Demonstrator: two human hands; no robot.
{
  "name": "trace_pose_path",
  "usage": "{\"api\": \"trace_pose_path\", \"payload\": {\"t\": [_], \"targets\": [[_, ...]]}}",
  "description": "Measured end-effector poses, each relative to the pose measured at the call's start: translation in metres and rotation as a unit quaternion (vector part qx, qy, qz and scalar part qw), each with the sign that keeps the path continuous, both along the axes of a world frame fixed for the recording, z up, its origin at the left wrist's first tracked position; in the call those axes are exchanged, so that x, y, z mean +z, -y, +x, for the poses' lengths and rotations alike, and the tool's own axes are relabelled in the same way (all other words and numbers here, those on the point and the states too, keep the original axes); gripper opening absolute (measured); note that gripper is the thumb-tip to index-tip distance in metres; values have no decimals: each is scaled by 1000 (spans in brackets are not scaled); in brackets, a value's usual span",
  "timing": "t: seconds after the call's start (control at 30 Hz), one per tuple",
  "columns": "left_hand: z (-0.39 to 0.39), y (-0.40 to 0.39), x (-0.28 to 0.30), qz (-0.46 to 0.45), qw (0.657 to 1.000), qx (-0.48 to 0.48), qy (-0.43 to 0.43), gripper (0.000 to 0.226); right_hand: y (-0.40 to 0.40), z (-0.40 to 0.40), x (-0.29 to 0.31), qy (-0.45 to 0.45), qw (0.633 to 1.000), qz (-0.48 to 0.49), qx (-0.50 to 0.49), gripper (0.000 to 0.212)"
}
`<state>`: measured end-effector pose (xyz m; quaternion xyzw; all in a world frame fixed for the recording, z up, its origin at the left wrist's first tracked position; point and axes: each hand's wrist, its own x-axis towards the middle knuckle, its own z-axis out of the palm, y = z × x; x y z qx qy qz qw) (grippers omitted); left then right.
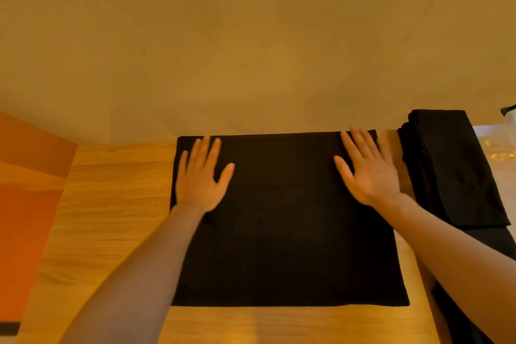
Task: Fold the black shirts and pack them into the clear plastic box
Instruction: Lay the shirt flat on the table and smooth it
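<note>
A black shirt (284,220) lies folded into a flat rectangle on the wooden table (117,204). My left hand (201,176) lies flat on its far left corner with fingers straight. Flat on the far right corner rests my right hand (368,170), fingers spread. To the right sits a pile of folded black shirts (452,170). At the far right edge a clear plastic box (499,145) shows only in part.
A plain beige wall (251,36) rises right behind the table's far edge. An orange surface (25,204) lies left of the table. More black cloth (460,315) hangs at the lower right under my right forearm.
</note>
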<state>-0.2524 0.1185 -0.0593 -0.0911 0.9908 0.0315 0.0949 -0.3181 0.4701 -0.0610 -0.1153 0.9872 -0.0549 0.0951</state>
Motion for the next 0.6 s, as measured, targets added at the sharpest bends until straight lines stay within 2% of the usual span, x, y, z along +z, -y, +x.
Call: {"api": "trace_pose_path", "payload": {"t": [0.13,0.2,0.27,0.33,0.4,0.47,0.6], "targets": [[15,29,2,4,997,71,16,73,-4,4,5,-14,999,-30,-22,69],[21,13,8,-9,997,75,-14,68,17,20,13,-30,998,-47,-5,64],[26,-24,16,-17,998,22,-54,62,52,45,20,-38,996,-78,30,60],[38,-73,17,10,994,-72,-79,58,87,74,22,-33,991,-98,79,57],[55,-109,12,39,991,-110,-70,56,103,100,13,-18,990,-98,104,54],[71,-110,6,60,993,-95,-41,56,92,113,7,-5,992,-78,99,55],[100,-54,-1,31,997,-49,-45,61,27,115,4,-14,998,-51,25,63]]}}
